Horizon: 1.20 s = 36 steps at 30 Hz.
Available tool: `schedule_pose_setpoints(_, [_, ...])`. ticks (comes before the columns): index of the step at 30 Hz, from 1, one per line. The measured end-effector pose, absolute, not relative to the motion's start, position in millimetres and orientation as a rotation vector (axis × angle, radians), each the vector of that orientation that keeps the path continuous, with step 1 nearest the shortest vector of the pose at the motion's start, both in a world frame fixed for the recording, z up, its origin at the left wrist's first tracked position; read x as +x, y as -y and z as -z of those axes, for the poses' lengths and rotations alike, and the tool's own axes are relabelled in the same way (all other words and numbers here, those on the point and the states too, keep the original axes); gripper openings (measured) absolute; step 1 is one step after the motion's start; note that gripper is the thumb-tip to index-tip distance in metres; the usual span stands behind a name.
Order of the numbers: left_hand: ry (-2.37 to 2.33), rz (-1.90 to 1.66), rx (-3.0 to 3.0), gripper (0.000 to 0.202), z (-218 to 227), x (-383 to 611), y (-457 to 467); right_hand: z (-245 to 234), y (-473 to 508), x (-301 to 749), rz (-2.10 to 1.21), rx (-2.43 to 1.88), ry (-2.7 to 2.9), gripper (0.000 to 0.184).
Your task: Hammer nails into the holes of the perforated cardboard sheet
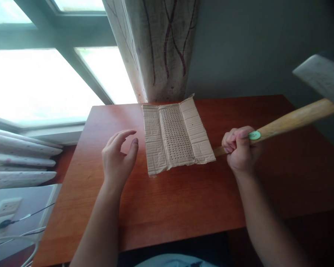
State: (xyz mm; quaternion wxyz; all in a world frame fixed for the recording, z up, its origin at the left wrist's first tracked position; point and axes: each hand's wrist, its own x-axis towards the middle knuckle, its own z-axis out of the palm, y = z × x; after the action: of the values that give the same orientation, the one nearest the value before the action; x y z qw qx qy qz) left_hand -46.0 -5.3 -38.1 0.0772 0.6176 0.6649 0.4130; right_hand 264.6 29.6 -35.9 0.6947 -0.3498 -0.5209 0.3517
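Right fingers (229,139) wrap a wooden-handled tool (297,119); left fingers (123,136) curve apart near the cardboard (176,137) (perforated down its middle).

I count two hands of mine, one left hand (117,157) and one right hand (241,150). I see one wooden-handled tool (297,120) with one metal head (325,79) and one green sticker (254,135). I find one piece of cardboard (176,135) in three panels, its holes too many for me to number. I count one table (183,207), two stretches of curtain (158,44), four window panes (39,85), two socket plates (8,207) and one black plug (5,224).
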Motion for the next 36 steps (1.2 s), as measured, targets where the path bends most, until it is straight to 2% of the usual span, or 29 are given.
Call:
schedule_pose_setpoints(8, [-2.153,-1.217,1.701,0.031,35,-64,3,48,-29,266,-0.751,-0.779,1.151,0.044])
schedule_pose_setpoints(13, [-2.234,-1.064,1.704,0.032,31,-73,10,50,-32,271,-0.736,-0.820,1.204,0.025])
schedule_pose_setpoints(18, [-2.334,-0.668,2.012,0.020,30,-74,32,49,-37,273,-0.587,-0.818,1.291,0.039])
schedule_pose_setpoints(23, [-2.376,-0.153,2.186,0.024,31,-64,53,49,-31,269,-0.812,-0.892,1.194,0.047])
schedule_pose_setpoints(30, [-2.365,0.143,2.221,0.028,34,-63,59,49,-28,265,-0.763,-1.003,1.144,0.054])
schedule_pose_setpoints(36, [-2.336,0.215,2.203,0.031,34,-59,57,48,-26,265,-0.782,-1.001,1.157,0.053])
